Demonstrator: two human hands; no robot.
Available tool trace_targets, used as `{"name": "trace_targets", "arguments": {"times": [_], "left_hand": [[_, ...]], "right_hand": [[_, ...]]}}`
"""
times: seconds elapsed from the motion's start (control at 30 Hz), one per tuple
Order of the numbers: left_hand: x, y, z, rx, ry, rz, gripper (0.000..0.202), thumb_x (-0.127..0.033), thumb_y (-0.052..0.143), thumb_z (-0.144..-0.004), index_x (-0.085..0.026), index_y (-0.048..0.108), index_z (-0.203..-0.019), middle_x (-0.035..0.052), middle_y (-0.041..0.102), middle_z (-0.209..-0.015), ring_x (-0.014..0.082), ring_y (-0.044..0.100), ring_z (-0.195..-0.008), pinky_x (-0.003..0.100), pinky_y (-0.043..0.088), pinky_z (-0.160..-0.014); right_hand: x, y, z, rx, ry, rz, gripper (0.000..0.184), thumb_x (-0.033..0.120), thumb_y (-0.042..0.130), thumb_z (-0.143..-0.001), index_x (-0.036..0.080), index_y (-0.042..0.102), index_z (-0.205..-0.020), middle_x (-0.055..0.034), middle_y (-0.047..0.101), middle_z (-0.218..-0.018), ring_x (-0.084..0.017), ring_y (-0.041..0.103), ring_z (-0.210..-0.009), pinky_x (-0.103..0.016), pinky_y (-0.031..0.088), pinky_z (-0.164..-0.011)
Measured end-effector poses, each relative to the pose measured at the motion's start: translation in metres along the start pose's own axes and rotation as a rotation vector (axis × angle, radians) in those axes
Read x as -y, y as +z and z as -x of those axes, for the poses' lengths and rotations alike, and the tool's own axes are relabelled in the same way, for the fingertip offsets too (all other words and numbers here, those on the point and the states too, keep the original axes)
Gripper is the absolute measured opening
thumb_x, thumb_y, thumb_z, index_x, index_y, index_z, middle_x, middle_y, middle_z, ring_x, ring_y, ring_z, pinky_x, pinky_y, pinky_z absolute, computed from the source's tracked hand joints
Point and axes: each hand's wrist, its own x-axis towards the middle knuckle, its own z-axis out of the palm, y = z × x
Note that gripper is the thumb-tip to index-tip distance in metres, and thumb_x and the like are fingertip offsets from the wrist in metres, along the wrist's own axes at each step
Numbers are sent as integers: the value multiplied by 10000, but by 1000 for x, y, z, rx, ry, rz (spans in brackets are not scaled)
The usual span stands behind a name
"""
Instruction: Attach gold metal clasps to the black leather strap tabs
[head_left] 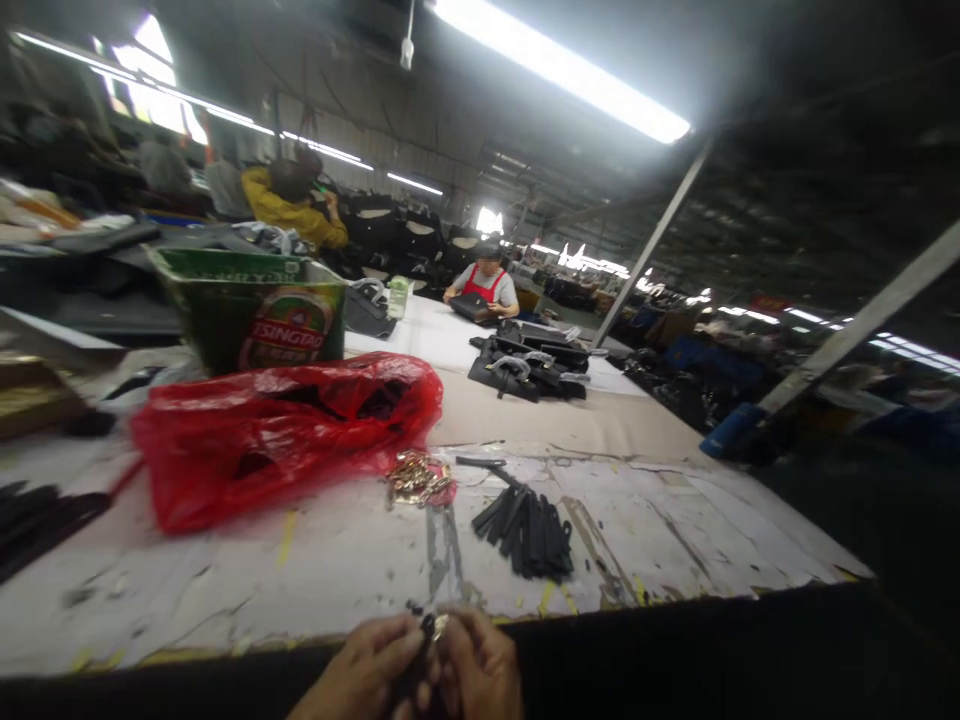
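At the table's near edge, my left hand (pixel 367 665) is closed on a black strap (pixel 411 680), most of it hidden by the fingers. Right beside it, my right hand (pixel 480 660) pinches a small gold-coloured metal clasp (pixel 440 627) against the strap's end. Whether the two pieces are joined cannot be made out. Beyond my hands lies a pile of similar gold metal clasps (pixel 417 478). To its right, a fanned heap of short black straps (pixel 525 525) rests on the worn white tabletop (pixel 345 580).
A red plastic bag (pixel 285 440) with dark contents lies left, before a green Tsingtao box (pixel 255 310). Black bag pieces (pixel 529 365) are stacked farther back. A person in a red apron (pixel 484 285) handles a black bag across the table. A slanted post (pixel 847 320) stands right.
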Motion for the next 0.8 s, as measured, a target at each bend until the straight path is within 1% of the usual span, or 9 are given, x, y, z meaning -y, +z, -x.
{"name": "trace_targets", "arguments": {"times": [0.03, 0.07, 0.13, 0.23, 0.37, 0.43, 0.53, 0.63, 0.8], "left_hand": [[-4, 7, 4, 43, -12, 14, 414, -484, 793, -690, -92, 682, -767, 70, 604, -725, 104, 550, -613, 175, 384, -526], [-8, 14, 8, 77, -16, 28, 379, -439, 774, -727, -77, 681, -781, 79, 604, -728, 99, 557, -612, 161, 363, -506], [-15, 24, 15, 109, -19, 69, 318, -374, 731, -784, -63, 679, -828, 86, 606, -741, 89, 563, -607, 144, 360, -498], [-18, 32, 23, 147, -80, 170, 250, -299, 701, -808, -52, 669, -830, 101, 614, -770, 92, 585, -609, 135, 380, -497], [-11, 34, 30, 179, -244, 490, 168, -190, 663, -825, -31, 664, -881, 97, 601, -803, 91, 610, -656, 110, 397, -517], [-8, 34, 30, 203, -306, 631, 137, -141, 651, -825, -23, 659, -894, 95, 590, -813, 86, 606, -676, 93, 396, -523], [-6, 35, 26, 240, -371, 725, 111, -109, 647, -820, -23, 648, -891, 90, 576, -798, 80, 591, -660, 80, 384, -500], [-7, 36, 23, 238, -389, 724, 100, -116, 639, -832, -27, 638, -878, 87, 564, -786, 80, 587, -648, 82, 384, -494], [-6, 40, 23, 243, -334, 663, 126, -129, 604, -858, -18, 636, -908, 94, 568, -795, 80, 592, -654, 89, 376, -498]], "right_hand": [[6, -4, 3, 55, 77, -133, 503, 637, 659, -790, 165, 730, -948, 14, 550, -494, -120, 445, -389, -216, 331, -381], [12, -7, 7, 60, 114, -233, 520, 619, 711, -756, 154, 721, -988, 7, 572, -524, -110, 448, -392, -205, 327, -377], [27, -14, 15, 71, 154, -370, 467, 539, 799, -711, 142, 722, -944, -13, 599, -558, -109, 484, -425, -196, 355, -396], [52, -24, 26, 104, 235, -492, 352, 420, 834, -725, 159, 723, -934, -39, 650, -652, -119, 558, -517, -199, 442, -484], [74, -30, 36, 157, 298, -628, 269, 352, 851, -721, 192, 715, -890, -32, 662, -683, -137, 619, -568, -229, 514, -568], [76, -31, 36, 150, 304, -643, 270, 335, 868, -699, 205, 714, -880, -34, 674, -710, -144, 636, -590, -231, 524, -581], [72, -32, 34, 121, 279, -620, 282, 334, 888, -668, 210, 714, -852, -29, 670, -696, -133, 614, -559, -222, 514, -554], [67, -34, 33, 111, 237, -594, 254, 337, 874, -689, 206, 710, -831, -24, 657, -689, -108, 572, -532, -202, 490, -529], [66, -38, 36, 92, 169, -500, 221, 357, 834, -739, 206, 715, -847, -38, 658, -699, -130, 581, -559, -221, 487, -533]]}}
